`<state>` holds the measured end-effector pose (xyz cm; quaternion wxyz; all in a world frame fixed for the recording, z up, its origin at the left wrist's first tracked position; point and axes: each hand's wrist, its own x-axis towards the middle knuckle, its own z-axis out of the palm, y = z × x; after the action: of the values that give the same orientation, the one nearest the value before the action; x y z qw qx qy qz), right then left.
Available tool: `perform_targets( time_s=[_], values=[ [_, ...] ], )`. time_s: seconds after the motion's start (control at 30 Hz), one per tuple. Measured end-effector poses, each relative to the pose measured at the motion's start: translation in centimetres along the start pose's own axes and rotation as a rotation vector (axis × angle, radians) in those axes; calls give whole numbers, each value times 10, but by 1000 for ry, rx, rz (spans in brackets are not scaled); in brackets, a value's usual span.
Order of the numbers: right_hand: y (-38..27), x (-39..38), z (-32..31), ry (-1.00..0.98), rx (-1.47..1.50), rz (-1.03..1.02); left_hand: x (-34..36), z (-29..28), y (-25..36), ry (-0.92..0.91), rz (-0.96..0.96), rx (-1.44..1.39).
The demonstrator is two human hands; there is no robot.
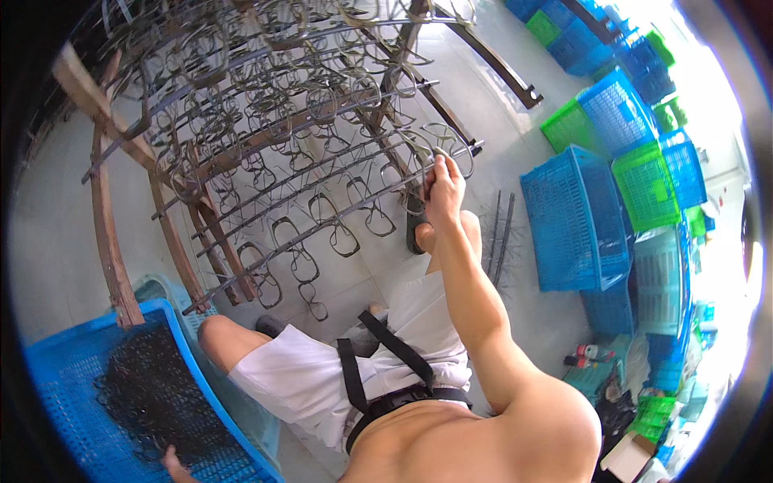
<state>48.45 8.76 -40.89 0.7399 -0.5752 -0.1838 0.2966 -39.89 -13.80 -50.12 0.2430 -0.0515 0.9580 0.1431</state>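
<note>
My right hand point(443, 181) reaches up to the outer end of the nearest rack rod, fingers closed on a glasses frame point(423, 145) among others hung there. More dark frames point(342, 237) dangle from the rods of a wooden rack point(101, 193). My left hand point(175, 463), only partly visible at the lower left, is at a tangled pile of thin black pieces point(161, 386) in a blue mesh basket point(52, 370). Its fingers look loosely apart, with nothing visible in them.
Blue crates point(564, 233) and green crates point(644, 185) are stacked along the right. A pale turquoise basket point(177, 294) sits behind the blue one. Loose pronged rods point(503, 233) lie on the floor beside my leg. Bottles point(588, 354) and a cardboard box point(628, 455) are at the lower right.
</note>
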Motion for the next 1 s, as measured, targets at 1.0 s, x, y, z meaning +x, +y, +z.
perform_targets(
  time_s=[1.0],
  values=[
    [7,-10,5,-137,-371,-136,-226,71,23,-113,592,-515]
  ],
)
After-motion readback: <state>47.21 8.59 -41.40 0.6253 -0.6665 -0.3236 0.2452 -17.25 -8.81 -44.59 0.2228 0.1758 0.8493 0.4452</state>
